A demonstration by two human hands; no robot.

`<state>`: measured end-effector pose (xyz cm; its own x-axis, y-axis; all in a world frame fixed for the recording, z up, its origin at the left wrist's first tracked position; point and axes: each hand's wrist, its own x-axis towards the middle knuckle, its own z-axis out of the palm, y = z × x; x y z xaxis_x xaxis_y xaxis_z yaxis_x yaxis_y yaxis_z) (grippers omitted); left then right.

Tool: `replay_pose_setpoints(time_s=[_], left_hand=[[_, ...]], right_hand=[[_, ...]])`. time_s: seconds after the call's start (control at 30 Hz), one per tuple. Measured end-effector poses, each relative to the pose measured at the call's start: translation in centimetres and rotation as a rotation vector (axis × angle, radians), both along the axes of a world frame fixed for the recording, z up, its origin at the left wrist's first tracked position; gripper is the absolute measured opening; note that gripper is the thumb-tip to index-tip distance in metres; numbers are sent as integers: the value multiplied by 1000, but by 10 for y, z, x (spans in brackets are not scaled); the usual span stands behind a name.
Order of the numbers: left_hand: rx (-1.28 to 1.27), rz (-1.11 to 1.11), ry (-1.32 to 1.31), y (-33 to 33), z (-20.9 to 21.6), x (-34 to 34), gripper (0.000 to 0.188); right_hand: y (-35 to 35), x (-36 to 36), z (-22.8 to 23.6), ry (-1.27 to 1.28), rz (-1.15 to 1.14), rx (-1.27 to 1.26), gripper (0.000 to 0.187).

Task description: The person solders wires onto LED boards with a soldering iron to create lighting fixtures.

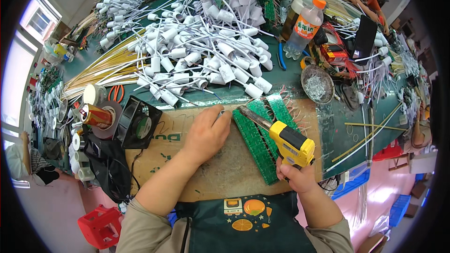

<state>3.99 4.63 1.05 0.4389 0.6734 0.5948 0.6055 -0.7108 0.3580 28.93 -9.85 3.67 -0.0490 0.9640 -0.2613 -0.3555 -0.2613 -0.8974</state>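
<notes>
From the head view, I see a worker with both hands over a brown board (220, 173) laid on a green surface (335, 129). The right hand (300, 175) is wrapped round the grip of a yellow-and-black gun-shaped tool (293, 141), whose metal barrel points far and to the left. It passes over the green circuit boards (255, 147), which lie side by side just left of that hand, thin reddish wires sticking out along their far right edge.

The left hand (205, 133) is near the barrel's tip, thumb and fingers drawn in narrow. A small greyish bit shows by the fingertips; I can't tell whether it is gripped.

Farther off sits a great heap of white sockets (201, 56) with white leads. To the right of it stand a clear bottle (307, 28) with an orange cap and, nearer, a round dish (332, 86) of clear bits. Over on the left, a black fan (138, 125) leans near a red-and-gold can (97, 116).
</notes>
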Motion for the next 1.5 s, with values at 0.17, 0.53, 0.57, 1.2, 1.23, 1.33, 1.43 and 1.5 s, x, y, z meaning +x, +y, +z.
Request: replay_pose_setpoints(time_s=[0.17, 0.53, 0.57, 1.2, 1.23, 1.33, 1.43, 1.5], left_hand=[[-18, -17, 6, 1, -1, -3, 28], [-38, -27, -64, 1, -6, -2, 27], [-36, -28, -54, 1, -7, -2, 27], [-88, -31, -58, 1, -6, -1, 23], [-89, -33, -60, 2, -6, -1, 23], [-89, -33, -63, 2, -6, -1, 23], [-87, -31, -63, 2, -6, -1, 23], [-87, -31, -62, 2, -6, -1, 23]], right_hand=[[2, -3, 1, -93, -1, 8, 58], [6, -6, 2, -106, 2, 11, 58], [7, -7, 2, -105, 1, 9, 58], [14, -12, 10, -184, 1, -38, 50], [15, -13, 10, -188, -1, -38, 49], [14, -13, 10, -186, -13, -43, 47], [15, -13, 9, -185, -18, -50, 47], [15, -13, 9, -189, -15, -53, 46]])
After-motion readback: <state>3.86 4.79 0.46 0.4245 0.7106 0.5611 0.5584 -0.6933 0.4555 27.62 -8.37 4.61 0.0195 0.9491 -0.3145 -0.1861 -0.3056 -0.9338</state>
